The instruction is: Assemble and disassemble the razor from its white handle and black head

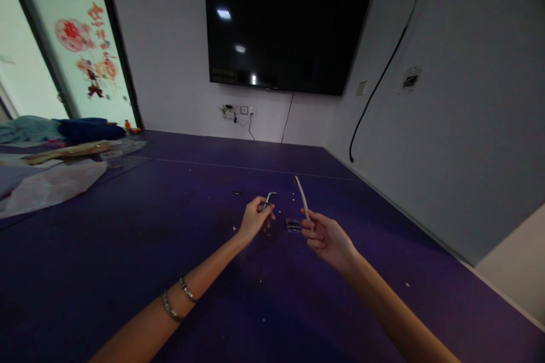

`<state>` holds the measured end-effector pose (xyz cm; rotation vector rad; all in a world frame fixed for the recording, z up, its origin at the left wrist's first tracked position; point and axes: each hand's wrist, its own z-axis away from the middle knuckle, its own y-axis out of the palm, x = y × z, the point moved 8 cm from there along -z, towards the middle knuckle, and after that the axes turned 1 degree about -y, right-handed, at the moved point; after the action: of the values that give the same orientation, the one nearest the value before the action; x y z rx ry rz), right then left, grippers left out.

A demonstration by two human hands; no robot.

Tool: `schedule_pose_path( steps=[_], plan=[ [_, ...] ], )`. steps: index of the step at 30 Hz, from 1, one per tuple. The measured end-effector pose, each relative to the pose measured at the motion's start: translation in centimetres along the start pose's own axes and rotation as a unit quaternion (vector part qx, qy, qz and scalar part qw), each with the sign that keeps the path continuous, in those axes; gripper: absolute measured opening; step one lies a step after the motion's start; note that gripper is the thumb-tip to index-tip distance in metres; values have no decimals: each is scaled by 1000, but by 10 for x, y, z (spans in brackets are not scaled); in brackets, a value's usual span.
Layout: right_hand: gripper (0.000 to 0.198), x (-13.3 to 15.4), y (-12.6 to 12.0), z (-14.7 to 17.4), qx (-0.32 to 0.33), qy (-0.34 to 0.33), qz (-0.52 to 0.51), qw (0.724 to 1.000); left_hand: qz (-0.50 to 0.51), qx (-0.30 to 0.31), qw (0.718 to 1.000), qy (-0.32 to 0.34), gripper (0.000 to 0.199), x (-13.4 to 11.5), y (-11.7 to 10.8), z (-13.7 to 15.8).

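My left hand [255, 218] is closed around a small bent piece [269, 198], dark with a pale, shiny tip that points right. Its exact kind is too small to make out. In my right hand [326, 238], a slim curved pale strip [302, 195] is pinched near its lower end and stands up, leaning left, with a darker spot at its top. Between the hands, a small flat dark piece with pale markings [293, 225] lies on the purple surface [204, 295]. A short dark sliver [237, 193] lies beyond my left hand.
Tiny white scraps dot the surface. Clear plastic sheeting [63, 187] and folded dark blue cloth [91, 129] lie at the far left. A black cable [383, 71] hangs along the right wall. A television [285, 34] is on the far wall, above sockets with cords [243, 110].
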<state>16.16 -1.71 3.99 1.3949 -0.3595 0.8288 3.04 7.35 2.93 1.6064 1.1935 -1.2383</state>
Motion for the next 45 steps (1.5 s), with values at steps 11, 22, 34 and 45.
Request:
schedule_pose_path(
  steps=[11,22,34,45],
  plan=[
    [13,-50,-2,13,-15,61,-25,998,29,-50,998,25,39,0,-3,10],
    [26,-84,-1,29,-30,86,-33,995,28,-2,998,47,38,-8,11,20],
    [30,-81,8,28,-37,44,-24,998,10,-10,999,51,44,-3,9,18],
    [29,-83,13,28,-36,38,-48,998,5,-15,998,57,44,-4,9,19]
  ],
)
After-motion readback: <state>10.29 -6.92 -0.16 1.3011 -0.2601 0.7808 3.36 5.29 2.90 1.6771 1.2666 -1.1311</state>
